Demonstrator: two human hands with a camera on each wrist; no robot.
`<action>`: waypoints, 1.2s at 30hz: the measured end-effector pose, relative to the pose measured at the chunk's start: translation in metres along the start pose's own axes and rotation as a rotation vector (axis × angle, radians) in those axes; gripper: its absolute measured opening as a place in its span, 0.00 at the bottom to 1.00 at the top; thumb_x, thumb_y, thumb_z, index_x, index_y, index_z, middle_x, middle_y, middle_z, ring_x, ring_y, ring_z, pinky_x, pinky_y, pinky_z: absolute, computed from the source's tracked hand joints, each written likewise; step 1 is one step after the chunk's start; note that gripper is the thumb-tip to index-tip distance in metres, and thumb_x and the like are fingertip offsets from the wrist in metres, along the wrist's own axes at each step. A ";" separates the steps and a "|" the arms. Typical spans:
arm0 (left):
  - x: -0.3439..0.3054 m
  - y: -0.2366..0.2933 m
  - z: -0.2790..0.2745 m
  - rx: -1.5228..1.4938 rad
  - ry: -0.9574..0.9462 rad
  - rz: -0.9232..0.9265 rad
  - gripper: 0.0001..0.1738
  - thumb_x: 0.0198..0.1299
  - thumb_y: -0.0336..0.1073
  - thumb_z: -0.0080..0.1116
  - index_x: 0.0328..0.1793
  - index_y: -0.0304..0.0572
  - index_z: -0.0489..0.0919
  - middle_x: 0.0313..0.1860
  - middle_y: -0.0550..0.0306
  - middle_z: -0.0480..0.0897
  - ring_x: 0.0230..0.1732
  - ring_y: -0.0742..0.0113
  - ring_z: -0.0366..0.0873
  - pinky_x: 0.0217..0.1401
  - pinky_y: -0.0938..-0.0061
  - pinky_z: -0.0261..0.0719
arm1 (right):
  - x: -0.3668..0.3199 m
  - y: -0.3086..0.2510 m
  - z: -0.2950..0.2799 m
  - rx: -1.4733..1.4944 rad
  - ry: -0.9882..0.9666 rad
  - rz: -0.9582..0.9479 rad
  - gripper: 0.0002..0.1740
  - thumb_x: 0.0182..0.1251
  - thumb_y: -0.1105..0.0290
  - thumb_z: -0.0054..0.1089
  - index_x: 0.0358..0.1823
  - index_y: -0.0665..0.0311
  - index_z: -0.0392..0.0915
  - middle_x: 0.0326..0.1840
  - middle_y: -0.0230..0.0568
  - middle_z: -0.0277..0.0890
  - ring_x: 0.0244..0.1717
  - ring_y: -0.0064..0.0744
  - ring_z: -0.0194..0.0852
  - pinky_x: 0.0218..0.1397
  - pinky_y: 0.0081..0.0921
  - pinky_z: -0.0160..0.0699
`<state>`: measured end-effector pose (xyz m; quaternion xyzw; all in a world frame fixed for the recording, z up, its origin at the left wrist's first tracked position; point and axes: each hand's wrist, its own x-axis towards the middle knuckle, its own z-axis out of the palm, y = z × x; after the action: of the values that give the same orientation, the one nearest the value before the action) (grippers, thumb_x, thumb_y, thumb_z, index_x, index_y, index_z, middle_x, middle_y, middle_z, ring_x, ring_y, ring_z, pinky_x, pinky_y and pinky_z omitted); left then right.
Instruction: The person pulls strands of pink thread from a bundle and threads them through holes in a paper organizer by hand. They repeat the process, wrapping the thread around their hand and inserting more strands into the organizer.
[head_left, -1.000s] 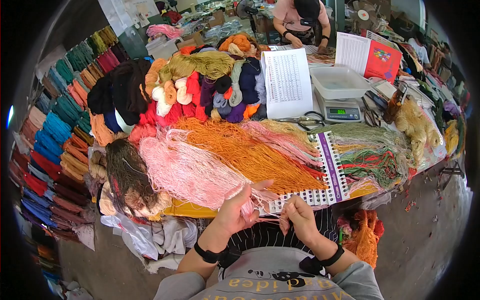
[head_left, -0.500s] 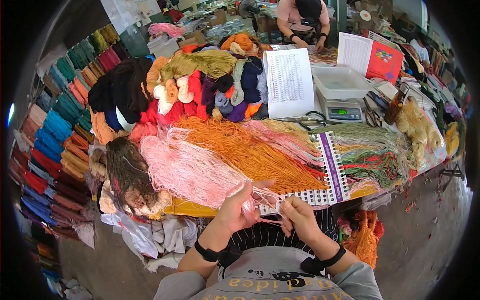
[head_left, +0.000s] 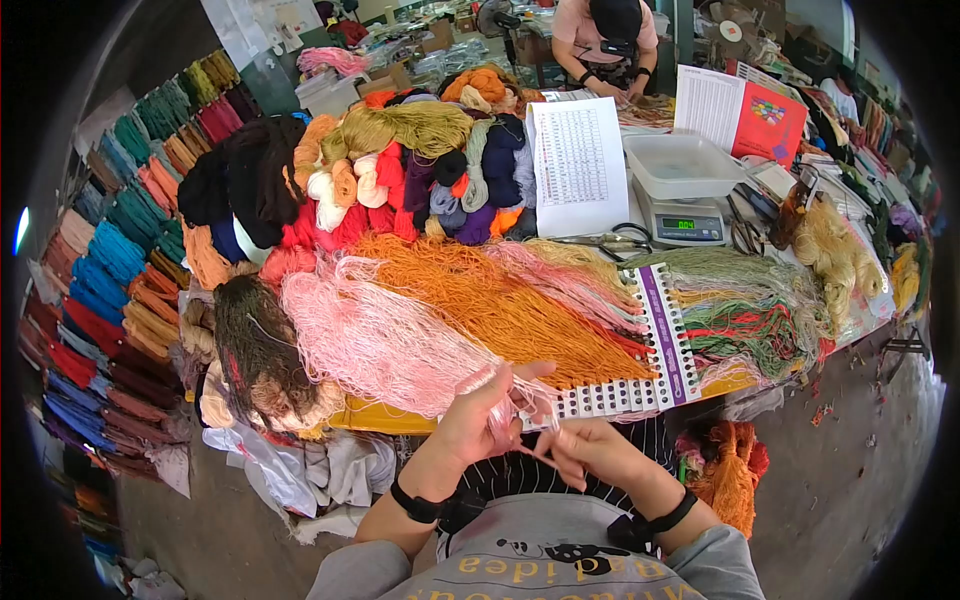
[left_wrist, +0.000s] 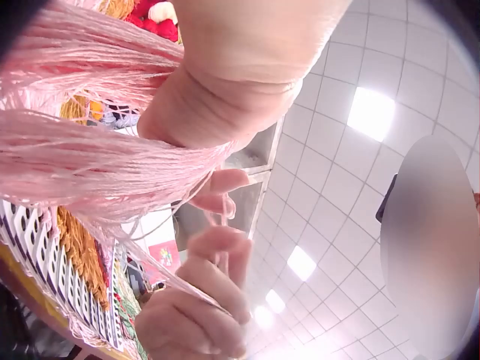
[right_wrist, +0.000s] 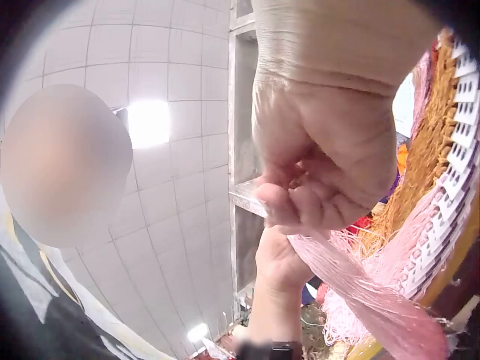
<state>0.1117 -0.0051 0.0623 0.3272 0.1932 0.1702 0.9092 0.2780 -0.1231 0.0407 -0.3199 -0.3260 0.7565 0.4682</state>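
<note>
A thick bundle of pink thread (head_left: 365, 330) lies across the table front, its near end running into my left hand (head_left: 470, 425). The left fingers and thumb wrap round that end, and the left wrist view shows pink thread (left_wrist: 97, 161) passing under the thumb side. Close to its right, my right hand (head_left: 600, 452) pinches a few pink strands drawn from the bundle. In the left wrist view the right hand (left_wrist: 195, 307) has curled fingers with strands across them. Just beyond both hands is a white punched card strip (head_left: 615, 398) with orange thread (head_left: 530, 320) along it.
A purple-and-white punched card (head_left: 668, 335) holds mixed threads on the right. Behind stand a digital scale (head_left: 685, 222) with a plastic tub (head_left: 680, 165), scissors (head_left: 615, 240), a printed sheet (head_left: 575, 165) and heaped yarn skeins (head_left: 400, 135). Another person (head_left: 605, 50) works across the table.
My right hand has turned and dropped slightly, its fingers now pointing left toward my left hand, with strands still pinched. The left hand keeps its grip on the pink bundle almost in place.
</note>
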 end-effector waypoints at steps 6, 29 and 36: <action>0.012 -0.015 -0.041 -0.081 -0.330 -0.089 0.38 0.67 0.62 0.33 0.53 0.29 0.75 0.36 0.54 0.80 0.32 0.66 0.78 0.34 0.74 0.78 | 0.005 0.012 -0.024 0.303 0.067 -0.465 0.16 0.72 0.59 0.47 0.35 0.65 0.74 0.23 0.29 0.66 0.19 0.20 0.64 0.24 0.16 0.61; 0.007 -0.017 0.026 0.175 0.048 -0.038 0.30 0.71 0.53 0.31 0.70 0.44 0.63 0.51 0.60 0.75 0.35 0.75 0.76 0.27 0.87 0.64 | 0.021 0.008 0.010 -0.211 0.441 -0.372 0.06 0.66 0.72 0.56 0.38 0.69 0.73 0.24 0.30 0.70 0.19 0.15 0.64 0.21 0.14 0.61; 0.006 -0.022 0.017 0.337 0.057 -0.038 0.28 0.71 0.52 0.33 0.71 0.46 0.62 0.48 0.61 0.75 0.35 0.75 0.75 0.26 0.88 0.63 | 0.025 0.013 0.002 -0.306 0.460 -0.311 0.07 0.66 0.71 0.56 0.37 0.69 0.73 0.23 0.30 0.69 0.19 0.16 0.63 0.21 0.14 0.61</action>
<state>0.1294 -0.0278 0.0582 0.4665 0.2507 0.1275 0.8386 0.2608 -0.1052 0.0273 -0.4955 -0.3664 0.5261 0.5860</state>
